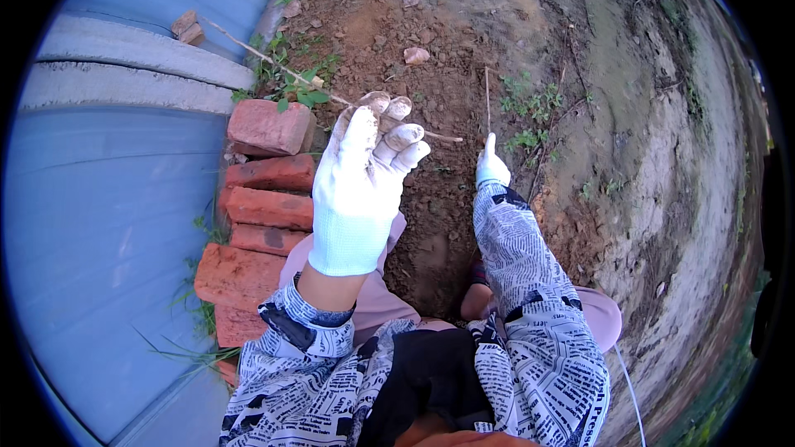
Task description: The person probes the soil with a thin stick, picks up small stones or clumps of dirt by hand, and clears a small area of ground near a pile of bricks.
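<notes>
My left hand (366,180), in a soiled white knit glove, is raised over the dug soil (435,198). A long thin stick (279,68) passes through its curled fingers, one end reaching up to a small wood or brick piece (187,28) at upper left, the other end sticking out to the right. My right hand (492,167), also gloved in white, is lower and farther forward at the right side of the loose soil. It is closed on a short thin stick (487,96) that points away from me.
Stacked red bricks (270,206) line the left side, against a blue panel wall (112,198) with pale concrete beams (136,87). Small green weeds (528,99) grow right of the soil. Dry leaves (416,55) lie ahead. My bent knees flank the soil strip.
</notes>
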`<state>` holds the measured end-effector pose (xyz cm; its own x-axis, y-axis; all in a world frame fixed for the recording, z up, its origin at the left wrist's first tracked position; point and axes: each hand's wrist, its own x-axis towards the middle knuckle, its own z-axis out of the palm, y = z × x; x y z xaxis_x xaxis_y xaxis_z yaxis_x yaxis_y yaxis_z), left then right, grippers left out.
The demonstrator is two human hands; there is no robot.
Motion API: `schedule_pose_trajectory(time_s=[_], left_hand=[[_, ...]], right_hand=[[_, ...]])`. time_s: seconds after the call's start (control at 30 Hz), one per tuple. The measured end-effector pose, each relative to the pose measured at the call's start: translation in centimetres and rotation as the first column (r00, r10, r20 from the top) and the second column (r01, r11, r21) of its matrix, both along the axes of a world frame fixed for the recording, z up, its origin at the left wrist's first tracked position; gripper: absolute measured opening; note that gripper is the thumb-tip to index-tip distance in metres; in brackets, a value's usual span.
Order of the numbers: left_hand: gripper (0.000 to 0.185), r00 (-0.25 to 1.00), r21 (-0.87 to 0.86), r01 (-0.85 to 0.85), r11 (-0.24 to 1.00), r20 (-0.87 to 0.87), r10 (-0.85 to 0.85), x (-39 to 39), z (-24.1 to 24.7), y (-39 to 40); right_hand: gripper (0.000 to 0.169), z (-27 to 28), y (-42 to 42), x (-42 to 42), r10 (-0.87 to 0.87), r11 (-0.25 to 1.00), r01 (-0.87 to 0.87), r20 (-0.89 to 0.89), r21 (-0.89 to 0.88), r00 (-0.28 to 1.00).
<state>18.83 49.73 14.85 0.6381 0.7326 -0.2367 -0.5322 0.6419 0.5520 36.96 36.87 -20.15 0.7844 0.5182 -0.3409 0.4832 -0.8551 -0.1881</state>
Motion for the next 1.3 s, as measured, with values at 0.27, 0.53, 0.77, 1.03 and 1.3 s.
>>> schedule_pose_trajectory(time_s=[0.27,0.53,0.77,1.03,1.3], left_hand=[[0.022,0.999,0.033,-0.020,0.999,0.030,0.019,0.7,-0.5,1.2],[0.022,0.998,0.092,-0.055,0.994,0.008,0.054,1.6,0.4,1.2],[0.018,0.993,0.052,-0.112,0.992,0.050,0.109,1.1,0.1,1.9],[0.022,0.992,0.056,-0.117,0.992,0.056,0.113,1.4,0.9,2.0],[0.022,0.977,0.084,-0.188,0.979,0.115,0.178,-0.4,0.1,4.6]], right_hand=[[0.059,0.5,-5.9,-7.5,0.509,0.790,-0.478,-0.024,-0.383,0.861],[0.042,1.9,-13.5,-14.6,0.799,0.483,-0.741,-0.112,-0.466,0.591],[0.052,6.6,-17.6,-17.9,-0.149,0.989,0.132,-0.341,-0.074,0.928],[0.049,1.0,-15.1,-13.3,-0.052,0.999,0.049,-0.189,-0.020,0.981],[0.050,6.3,-3.5,-8.6,-0.111,0.984,0.130,-0.153,0.119,0.982]])
